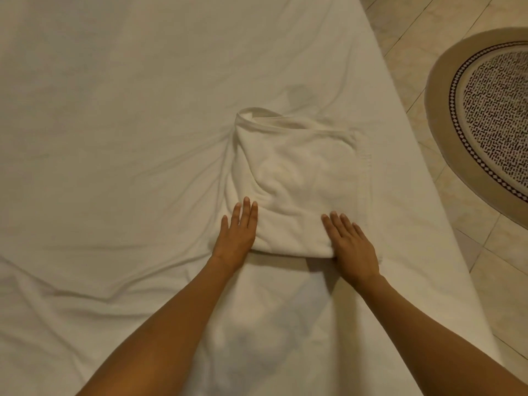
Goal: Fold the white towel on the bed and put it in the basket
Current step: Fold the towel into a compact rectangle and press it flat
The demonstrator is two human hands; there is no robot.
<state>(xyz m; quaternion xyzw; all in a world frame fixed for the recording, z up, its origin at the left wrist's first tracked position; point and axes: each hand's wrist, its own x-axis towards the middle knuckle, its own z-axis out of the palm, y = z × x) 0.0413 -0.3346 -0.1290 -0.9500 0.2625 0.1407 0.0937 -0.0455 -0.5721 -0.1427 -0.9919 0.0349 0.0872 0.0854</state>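
Observation:
The white towel (300, 184) lies folded into a rough rectangle on the bed, near its right side. One far corner curls up in a loop. My left hand (237, 232) lies flat with straight fingers on the towel's near left corner. My right hand (351, 244) rests flat on the near right corner, fingers straight and slightly spread. Both hands press down on the folded near edge. No basket is in view.
The bed (128, 138) is covered by a wrinkled white sheet that fills most of the view. Its right edge runs diagonally down the right side. Beyond it lie a tiled floor (414, 38) and an oval patterned rug (491, 115).

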